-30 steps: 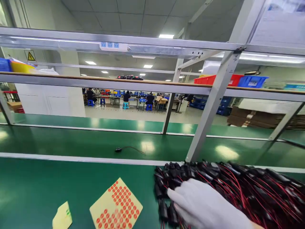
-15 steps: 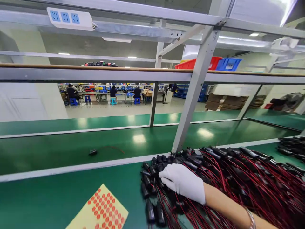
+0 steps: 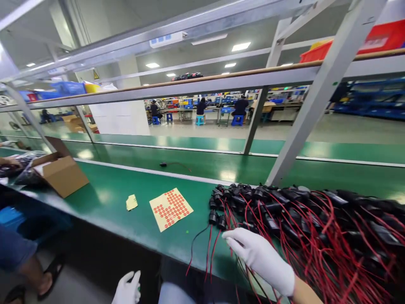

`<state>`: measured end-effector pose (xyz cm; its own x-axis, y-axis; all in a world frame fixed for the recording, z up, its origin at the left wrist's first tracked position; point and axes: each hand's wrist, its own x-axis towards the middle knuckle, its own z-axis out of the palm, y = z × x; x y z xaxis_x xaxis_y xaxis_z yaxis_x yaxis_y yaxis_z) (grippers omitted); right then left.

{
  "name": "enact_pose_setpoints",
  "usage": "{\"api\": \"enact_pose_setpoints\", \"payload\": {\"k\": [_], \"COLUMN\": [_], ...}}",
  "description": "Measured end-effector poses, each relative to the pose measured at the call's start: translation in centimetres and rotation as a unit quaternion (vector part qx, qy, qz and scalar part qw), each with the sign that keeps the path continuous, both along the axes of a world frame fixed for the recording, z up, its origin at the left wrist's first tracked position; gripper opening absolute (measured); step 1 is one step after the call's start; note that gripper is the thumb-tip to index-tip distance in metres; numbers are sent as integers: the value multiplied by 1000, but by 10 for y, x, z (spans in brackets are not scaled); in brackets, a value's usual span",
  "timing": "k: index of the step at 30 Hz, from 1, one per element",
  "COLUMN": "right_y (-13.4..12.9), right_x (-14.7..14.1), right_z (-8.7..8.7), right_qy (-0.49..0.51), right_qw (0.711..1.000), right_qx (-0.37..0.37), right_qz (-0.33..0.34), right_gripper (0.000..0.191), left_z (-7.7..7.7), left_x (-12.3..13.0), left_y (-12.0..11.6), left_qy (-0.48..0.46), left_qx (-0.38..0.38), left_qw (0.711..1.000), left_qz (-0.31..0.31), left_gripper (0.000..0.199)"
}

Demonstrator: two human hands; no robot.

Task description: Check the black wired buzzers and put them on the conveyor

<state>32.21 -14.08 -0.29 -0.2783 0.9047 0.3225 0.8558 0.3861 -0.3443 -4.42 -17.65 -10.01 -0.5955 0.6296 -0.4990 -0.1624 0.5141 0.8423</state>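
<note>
My right hand (image 3: 261,257), in a white glove, is over the near left part of a large pile of black cylindrical parts with red and black wires (image 3: 272,198). Its fingers stretch left, thumb and forefinger slightly apart, with nothing visible between them. Just beyond the fingertips stand two black cylinders (image 3: 217,219) whose wires trail toward the table's front edge. Low in the view, my left hand (image 3: 126,289), also white-gloved, is off the table edge with fingers loosely bent and apart. A small green spot shows at its fingers. A yellowish sheet of round red stickers (image 3: 171,210) lies left of the pile.
A torn yellowish paper scrap (image 3: 131,202) and an opened cardboard box (image 3: 65,175) are on the green table (image 3: 107,198) to the left. One wired black part (image 3: 163,164) lies behind the divider. A slanted metal post (image 3: 319,97) rises behind the pile. Another person's leg (image 3: 23,257) is at lower left.
The view has swung left and down, bringing in the box, scrap and my left hand. My right hand has drawn back from among the black cylinders to the wires nearer the front edge.
</note>
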Motion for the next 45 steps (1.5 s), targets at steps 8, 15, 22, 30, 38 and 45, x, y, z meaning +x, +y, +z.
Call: {"api": "enact_pose_setpoints", "payload": {"k": [8, 15, 22, 30, 38, 45], "right_y": [54, 52, 31, 26, 15, 60], "right_x": [-78, -102, -121, -115, -105, -81], "right_z": [-16, -5, 10, 14, 6, -5], "right_qy": [-32, 58, 167, 190, 148, 90], "right_qw": [996, 993, 982, 980, 989, 974], "right_qx": [-17, -14, -57, -54, -30, -207], "right_qz": [88, 102, 62, 16, 2, 30], "right_gripper": [24, 26, 16, 15, 21, 18], "left_z": [48, 50, 49, 60, 59, 29], "left_x": [6, 25, 54, 76, 83, 51], "left_y": [2, 22, 40, 41, 45, 48], "left_qy": [-374, -563, -599, -611, -604, -447], "left_qx": [270, 371, 389, 389, 383, 366], "left_qw": [871, 694, 614, 582, 576, 771], "left_qz": [-167, -252, -336, -369, -397, -269], "left_gripper": [48, 55, 71, 63, 56, 65]}}
